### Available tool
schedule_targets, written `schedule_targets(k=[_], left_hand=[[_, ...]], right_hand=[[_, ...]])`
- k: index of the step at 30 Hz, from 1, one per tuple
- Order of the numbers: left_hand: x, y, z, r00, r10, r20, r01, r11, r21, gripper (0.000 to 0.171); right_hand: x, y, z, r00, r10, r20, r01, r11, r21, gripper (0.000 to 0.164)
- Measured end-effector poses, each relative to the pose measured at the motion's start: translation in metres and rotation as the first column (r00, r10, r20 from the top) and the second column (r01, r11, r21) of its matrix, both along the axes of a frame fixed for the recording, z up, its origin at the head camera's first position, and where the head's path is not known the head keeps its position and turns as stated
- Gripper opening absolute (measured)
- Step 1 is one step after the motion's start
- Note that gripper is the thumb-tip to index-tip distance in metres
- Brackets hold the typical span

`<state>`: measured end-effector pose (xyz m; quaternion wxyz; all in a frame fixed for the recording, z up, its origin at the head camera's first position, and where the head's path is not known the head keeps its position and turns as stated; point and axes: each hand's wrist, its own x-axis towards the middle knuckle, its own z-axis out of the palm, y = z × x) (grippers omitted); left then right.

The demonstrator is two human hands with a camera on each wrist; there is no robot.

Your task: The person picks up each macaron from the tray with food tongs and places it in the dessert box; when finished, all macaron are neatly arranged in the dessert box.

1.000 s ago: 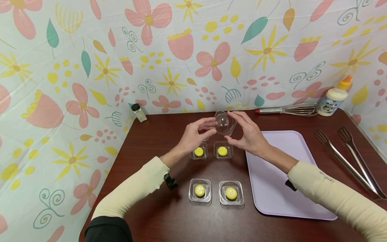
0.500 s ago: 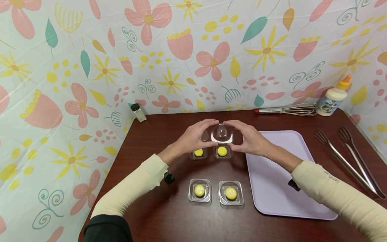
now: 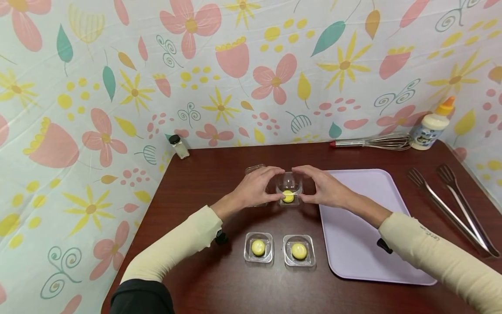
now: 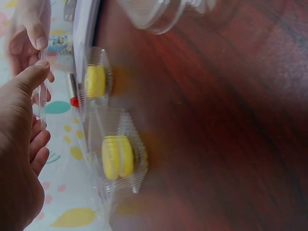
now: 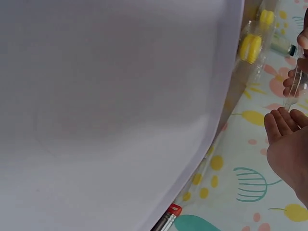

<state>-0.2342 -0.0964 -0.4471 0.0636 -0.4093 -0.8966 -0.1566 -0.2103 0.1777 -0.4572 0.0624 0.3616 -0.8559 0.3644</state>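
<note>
My left hand (image 3: 256,185) and right hand (image 3: 323,186) pinch opposite sides of a clear plastic dome lid (image 3: 289,178), thumbs toward me. In the head view it overlaps the back-right clear tray, where a yellow macaron (image 3: 288,196) sits. The left wrist view shows the lid (image 4: 43,103) edge-on, apart from and above the trays. There, a second yellow macaron (image 4: 118,156) stands in its clear container; my left hand mostly hides that container in the head view. Nearer me, two yellow macarons, one left (image 3: 258,247) and one right (image 3: 299,251), lie in square clear trays.
A lilac tray (image 3: 368,244) lies right of the macarons, close under my right forearm. Metal tongs (image 3: 455,209) are farther right. Along the back are a whisk (image 3: 372,142), a white bottle with an orange cap (image 3: 430,126) and a small black-capped jar (image 3: 179,147).
The dome lid has turned from tilted to closer to level. Both hands have brought it down and toward me, over the back-right macaron. The trays have stayed put.
</note>
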Motion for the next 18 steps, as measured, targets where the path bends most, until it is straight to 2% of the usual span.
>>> schedule_targets(k=[4, 10, 18], left_hand=[[0.001, 0.002, -0.008, 1.0, 0.014, 0.017, -0.013, 0.999, -0.052, 0.077], [0.005, 0.004, -0.014, 0.998, 0.033, 0.047, -0.027, 0.993, -0.113, 0.078], [0.006, 0.006, -0.018, 0.996, 0.039, 0.075, -0.027, 0.988, -0.152, 0.078]], right_hand=[[0.002, 0.0, -0.004, 0.999, -0.003, 0.037, 0.002, 0.999, 0.032, 0.073], [0.003, -0.001, -0.009, 0.995, 0.0, 0.095, -0.006, 0.998, 0.063, 0.074], [0.004, -0.004, -0.017, 0.998, -0.004, 0.059, -0.002, 0.995, 0.101, 0.071]])
